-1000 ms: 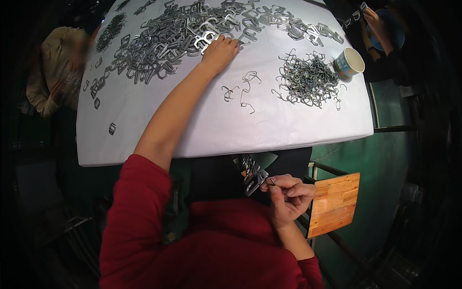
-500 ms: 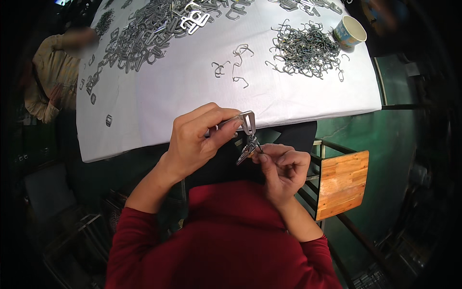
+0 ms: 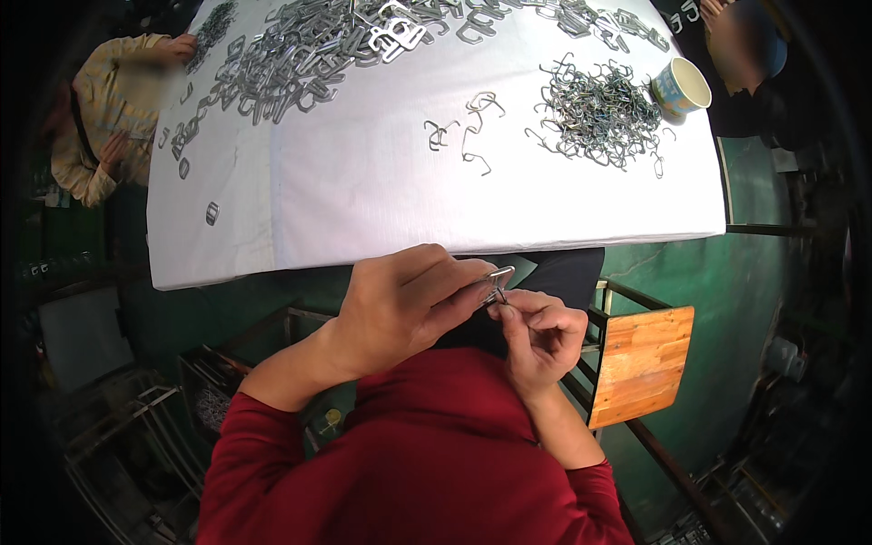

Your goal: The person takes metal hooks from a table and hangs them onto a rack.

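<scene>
My left hand (image 3: 400,304) is closed in a pinch on a silver metal buckle (image 3: 503,272), whose looped end juts past the fingertips. Close against it on the right, my right hand (image 3: 545,336) pinches a small bent wire hook (image 3: 502,295) between thumb and forefinger. The hook meets the buckle between the two hands, just off the table's near edge and above my lap. My fingers cover most of both pieces, so I cannot tell how they are joined.
On the white-covered table (image 3: 363,209) lie a heap of silver buckles (image 3: 300,68), a pile of wire hooks (image 3: 604,113) and a few loose hooks (image 3: 438,134). A paper cup (image 3: 681,88) stands at right. A wooden stool (image 3: 643,363) is beside me. People sit at left (image 3: 113,109) and far right.
Both hands have come lower, and the left has moved right, nearer the right hand. The buckle has tilted from hanging upright to lying flatter, and its dangling metal pieces are now mostly hidden.
</scene>
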A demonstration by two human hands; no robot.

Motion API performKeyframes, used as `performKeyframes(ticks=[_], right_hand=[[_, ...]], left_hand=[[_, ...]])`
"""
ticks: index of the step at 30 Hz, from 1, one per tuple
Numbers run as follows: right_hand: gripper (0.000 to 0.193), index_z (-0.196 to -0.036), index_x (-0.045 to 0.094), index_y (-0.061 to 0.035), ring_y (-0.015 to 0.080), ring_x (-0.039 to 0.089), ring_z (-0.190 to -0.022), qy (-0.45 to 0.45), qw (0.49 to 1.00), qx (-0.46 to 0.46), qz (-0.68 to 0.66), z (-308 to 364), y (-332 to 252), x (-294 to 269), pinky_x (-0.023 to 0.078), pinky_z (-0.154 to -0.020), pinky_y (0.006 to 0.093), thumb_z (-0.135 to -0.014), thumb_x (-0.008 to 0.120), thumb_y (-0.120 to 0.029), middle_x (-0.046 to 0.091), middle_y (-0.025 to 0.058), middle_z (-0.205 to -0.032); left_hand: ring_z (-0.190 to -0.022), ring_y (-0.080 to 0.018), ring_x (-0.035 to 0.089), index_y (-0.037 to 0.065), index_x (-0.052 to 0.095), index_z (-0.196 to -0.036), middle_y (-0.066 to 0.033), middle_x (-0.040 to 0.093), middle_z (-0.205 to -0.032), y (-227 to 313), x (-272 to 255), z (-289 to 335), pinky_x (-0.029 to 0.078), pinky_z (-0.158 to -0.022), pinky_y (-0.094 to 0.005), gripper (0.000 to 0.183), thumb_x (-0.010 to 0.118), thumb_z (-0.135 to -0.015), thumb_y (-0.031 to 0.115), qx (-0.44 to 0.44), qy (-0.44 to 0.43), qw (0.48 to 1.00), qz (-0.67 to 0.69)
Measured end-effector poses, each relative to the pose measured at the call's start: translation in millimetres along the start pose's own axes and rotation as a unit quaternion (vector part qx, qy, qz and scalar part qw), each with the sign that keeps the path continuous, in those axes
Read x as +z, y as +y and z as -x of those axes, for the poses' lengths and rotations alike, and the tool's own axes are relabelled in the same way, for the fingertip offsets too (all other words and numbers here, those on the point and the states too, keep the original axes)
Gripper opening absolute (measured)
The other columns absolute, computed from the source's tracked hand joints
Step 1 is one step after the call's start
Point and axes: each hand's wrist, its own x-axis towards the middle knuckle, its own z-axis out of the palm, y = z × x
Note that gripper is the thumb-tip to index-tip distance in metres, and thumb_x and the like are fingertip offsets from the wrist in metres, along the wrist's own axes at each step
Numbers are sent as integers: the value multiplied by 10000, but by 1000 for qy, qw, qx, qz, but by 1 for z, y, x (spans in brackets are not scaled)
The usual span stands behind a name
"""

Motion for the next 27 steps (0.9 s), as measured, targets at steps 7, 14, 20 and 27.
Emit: performKeyframes(ticks=[7, 14, 20, 27], right_hand=[[312, -915, 399, -21, 211, 644, -759, -41, 996, -11, 76, -1, 1, -2, 528, -709, 312, -768, 618, 145, 640, 196, -868], [161, -1032, 459, 2, 186, 615, -791, -36, 995, 13, 96, -46, 27, -28, 496, -619, 240, -882, 518, -9, 577, 184, -999], [94, -882, 617, -56, 268, 623, -753, -243, 882, 26, 403, -202, 99, -1, 471, -671, 370, -826, 619, -131, 643, 93, -868], [140, -888, 610, -54, 269, 614, -828, -444, 713, -19, 543, -247, 152, 18, 474, -691, 379, -788, 639, -147, 638, 74, -852]], left_hand=[[-499, -145, 520, 23, 664, -899, -26, 553, -605, 0, 1, 1, 426, -447, -259, 230, 722, -676, 33, 69, 17, 997, 3], [-626, -160, 547, 19, 621, -943, -31, 572, -759, -2, 4, 7, 492, -546, -259, 263, 721, -701, 45, 67, -2, 997, 28], [-641, -184, 557, 2, 651, -937, -67, 579, -733, 3, 8, 6, 468, -550, -291, 248, 693, -694, -22, 20, -8, 996, 86], [-697, -183, 563, -16, 625, -971, -65, 584, -787, 1, 11, 11, 495, -594, -281, 241, 696, -749, 42, 20, -20, 994, 106]])
